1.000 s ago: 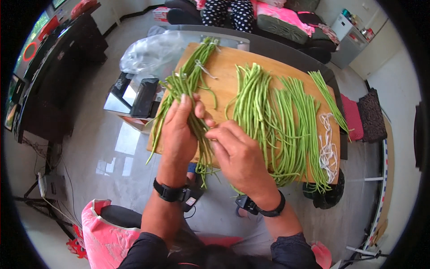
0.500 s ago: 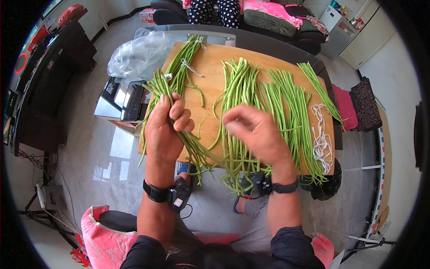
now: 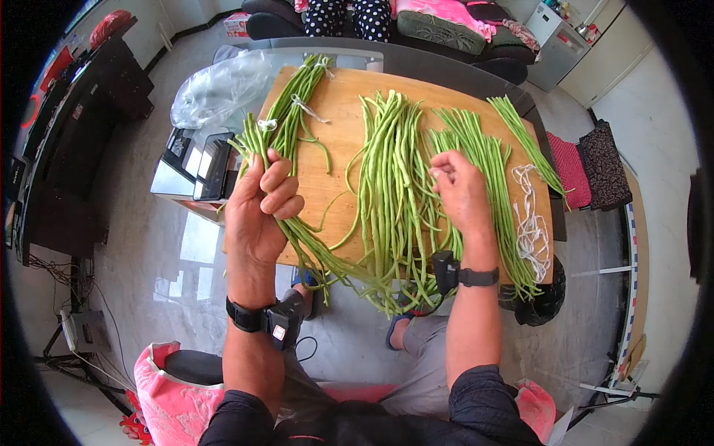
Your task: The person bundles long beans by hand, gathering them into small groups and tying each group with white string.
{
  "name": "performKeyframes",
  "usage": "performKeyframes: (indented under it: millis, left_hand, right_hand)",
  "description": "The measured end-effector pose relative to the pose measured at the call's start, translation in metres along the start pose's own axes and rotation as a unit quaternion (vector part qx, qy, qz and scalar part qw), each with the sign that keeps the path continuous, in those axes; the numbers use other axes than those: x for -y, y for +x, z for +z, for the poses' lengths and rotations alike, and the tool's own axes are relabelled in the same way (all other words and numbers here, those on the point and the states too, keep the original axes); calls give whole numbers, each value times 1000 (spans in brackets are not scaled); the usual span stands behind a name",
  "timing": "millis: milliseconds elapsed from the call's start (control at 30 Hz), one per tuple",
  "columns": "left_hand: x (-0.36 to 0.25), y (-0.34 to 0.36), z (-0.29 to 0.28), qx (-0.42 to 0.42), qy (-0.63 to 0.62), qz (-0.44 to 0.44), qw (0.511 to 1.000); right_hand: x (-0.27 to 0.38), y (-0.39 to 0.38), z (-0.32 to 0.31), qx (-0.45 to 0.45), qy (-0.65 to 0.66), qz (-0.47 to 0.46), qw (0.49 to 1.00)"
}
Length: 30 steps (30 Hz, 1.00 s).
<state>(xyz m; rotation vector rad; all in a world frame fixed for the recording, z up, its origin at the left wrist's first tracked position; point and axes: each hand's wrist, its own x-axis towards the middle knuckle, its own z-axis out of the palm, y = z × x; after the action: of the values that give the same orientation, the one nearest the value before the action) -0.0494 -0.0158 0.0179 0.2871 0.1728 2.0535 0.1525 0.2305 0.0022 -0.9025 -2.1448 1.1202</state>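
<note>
My left hand (image 3: 262,204) is closed round a bunch of long green beans (image 3: 305,241) at the board's left, their tops sticking up above my fingers and their lower ends hanging rightward. Behind it lies another bunch (image 3: 312,70) tied with white string. My right hand (image 3: 457,189) is raised over the loose beans, fingers curled; whether they hold anything I cannot make out. Loose beans (image 3: 387,171) lie in piles across the wooden board (image 3: 342,100), with a longer row (image 3: 487,186) and a small group (image 3: 517,130) rightward. White strings (image 3: 529,223) lie at the board's right.
A crumpled plastic bag (image 3: 212,89) and a black-topped box (image 3: 175,171) are left of the board. A dark cabinet (image 3: 89,126) stands further left. A person's legs (image 3: 346,18) show on the sofa (image 3: 431,30) beyond the table. A pink cushion (image 3: 565,167) is at right.
My right hand has left the bunch in my left hand and moved right and upward over the loose beans. My left hand still grips its bunch, slightly farther left in view.
</note>
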Motion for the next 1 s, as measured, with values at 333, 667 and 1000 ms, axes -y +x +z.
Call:
performKeyframes:
  millis: [333,667,1000]
  left_hand:
    - [4,-1,4,-37,52,-8,998]
    - [37,-1,10,-154,156,-68,973]
    - [54,3,6,-246,207,-62,945]
  right_hand:
    - [-5,-8,27,23,-342,-51,938]
    - [14,-3,12,-54,-175,-60,981]
    - [114,-45,13,65,50,-79,993]
